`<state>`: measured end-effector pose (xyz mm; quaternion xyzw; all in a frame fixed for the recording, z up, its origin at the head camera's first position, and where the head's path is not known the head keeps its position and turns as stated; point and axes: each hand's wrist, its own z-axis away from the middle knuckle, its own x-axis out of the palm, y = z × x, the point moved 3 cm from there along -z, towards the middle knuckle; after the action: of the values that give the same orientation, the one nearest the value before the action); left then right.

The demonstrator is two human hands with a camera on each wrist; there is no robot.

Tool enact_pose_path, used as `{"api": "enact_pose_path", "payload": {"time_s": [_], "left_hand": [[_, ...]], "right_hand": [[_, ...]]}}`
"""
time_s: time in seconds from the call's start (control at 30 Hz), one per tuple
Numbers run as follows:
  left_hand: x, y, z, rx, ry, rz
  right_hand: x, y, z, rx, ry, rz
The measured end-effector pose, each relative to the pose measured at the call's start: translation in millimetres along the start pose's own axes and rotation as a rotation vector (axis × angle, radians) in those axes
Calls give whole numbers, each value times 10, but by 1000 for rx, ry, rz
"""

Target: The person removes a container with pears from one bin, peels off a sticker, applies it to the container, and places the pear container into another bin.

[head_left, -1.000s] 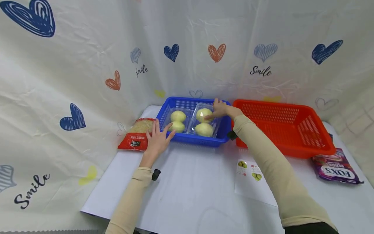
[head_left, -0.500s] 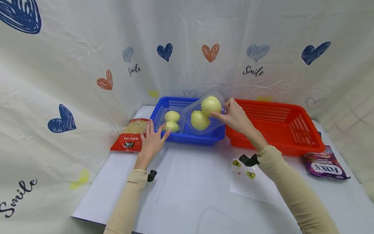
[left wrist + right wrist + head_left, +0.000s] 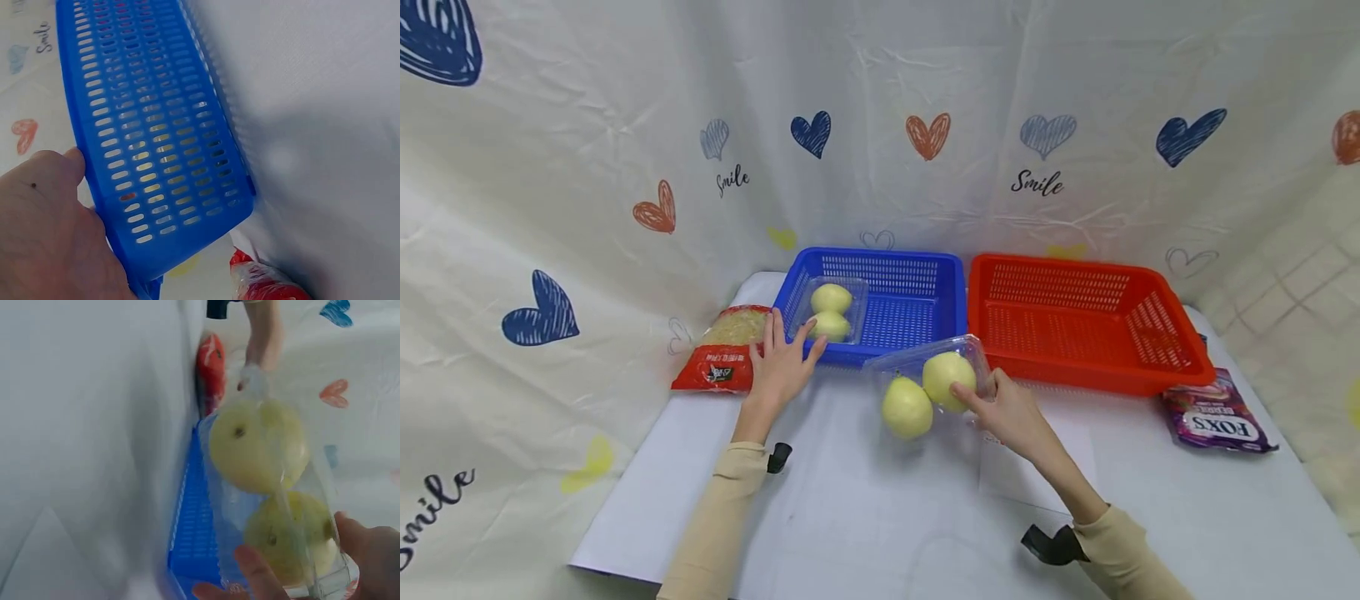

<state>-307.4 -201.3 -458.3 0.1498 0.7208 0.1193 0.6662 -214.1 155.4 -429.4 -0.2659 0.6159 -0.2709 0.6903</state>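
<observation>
In the head view my right hand (image 3: 1015, 418) grips the right end of a clear plastic box (image 3: 917, 357), thumb on its near side. Two pale yellow-green, pear-like fruits (image 3: 907, 408) sit inside it, and the box is tilted in front of the blue basket (image 3: 912, 323). The right wrist view shows both fruits close up through the plastic. My left hand (image 3: 777, 377) rests with spread fingers at the blue basket's front left corner; in the left wrist view its thumb lies along the rim. A second clear box (image 3: 857, 298) with two similar fruits lies in that basket's left half.
A red basket (image 3: 1060, 329) stands right of the blue one. At the left lies a red bag (image 3: 718, 362) of pale food, at the right a purple Fox's bag (image 3: 1217, 417). A white sheet (image 3: 1037, 467) lies under the right forearm. A printed curtain hangs behind.
My right hand has taken hold of the right-hand box of fruit, lifted it from the blue basket and brought it toward me. My left hand stays at the basket's corner.
</observation>
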Motion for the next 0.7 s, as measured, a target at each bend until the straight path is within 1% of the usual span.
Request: {"api": "enact_pose_path", "payload": {"time_s": [0.07, 0.2, 0.3, 0.37, 0.47, 0.6, 0.63, 0.7], "left_hand": [[18, -5, 3, -1, 10, 7], [42, 0, -5, 10, 30, 14], [58, 16, -24, 18, 20, 12], [63, 18, -26, 15, 16, 20], [72, -9, -32, 7, 12, 47], [54, -60, -32, 33, 17, 127], [37, -65, -16, 48, 25, 153], [-24, -34, 73, 94, 46, 201]], "right_hand": [[60, 18, 46, 1, -14, -12], [171, 56, 127, -25, -41, -34], [272, 126, 166, -12, -74, 2], [339, 166, 173, 15, -84, 43], [409, 168, 162, 27, -69, 122], [412, 104, 161, -13, -46, 281], [395, 97, 163, -32, -54, 309], [327, 127, 165, -75, -75, 334]]}}
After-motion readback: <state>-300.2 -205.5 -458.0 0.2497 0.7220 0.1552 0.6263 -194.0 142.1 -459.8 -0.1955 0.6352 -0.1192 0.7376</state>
